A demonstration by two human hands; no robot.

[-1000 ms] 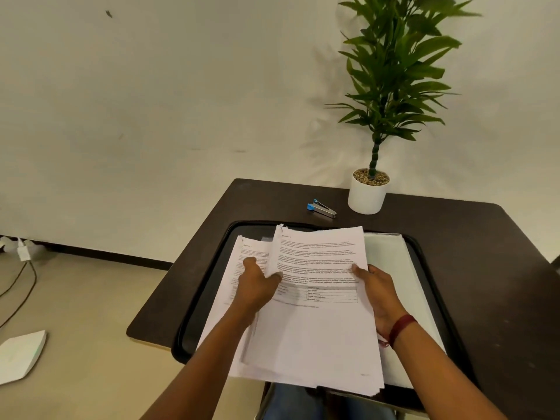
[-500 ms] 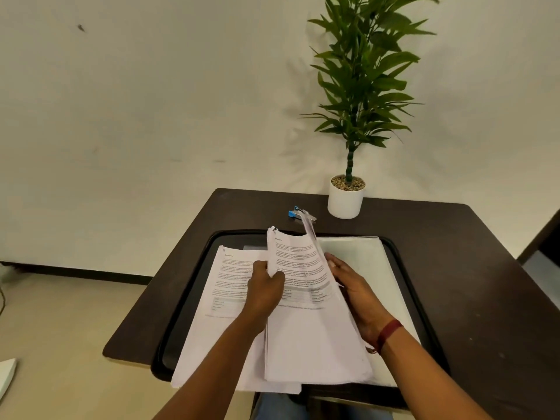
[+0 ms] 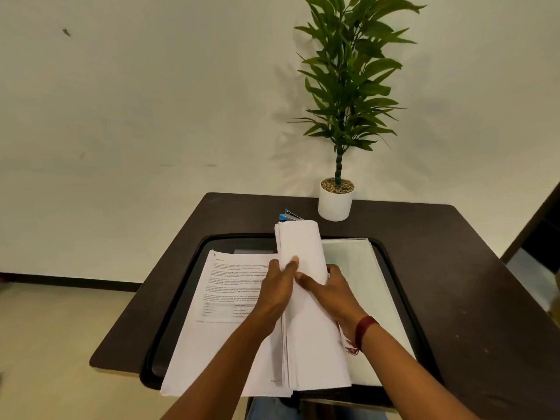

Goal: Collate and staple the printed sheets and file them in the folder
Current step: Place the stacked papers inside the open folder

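Pale wall, dark table (image 3: 454,268), black tray (image 3: 391,262) on it. I clamp one bundle (image 3: 303,247) of sheets, stood on edge at the tray's centre. My left hand (image 3: 275,295) curls round its left side, and my right hand (image 3: 333,295) wraps the right side with the thumb on its face.

My read is that I'm mid-collating and squaring edges. No staple is visible and nothing is filed.

The flat pile (image 3: 230,286), print up, is at the tray's left edge. The folder (image 3: 351,268) lies flat along the right edge. The stapler (image 3: 289,216) is on the table past the tray's far edge, half hidden behind the bundle.

Counts: two paper lots (sheets uncountable), one folder, one stapler, one tray, one potted plant (image 3: 335,204) at the table's far edge.
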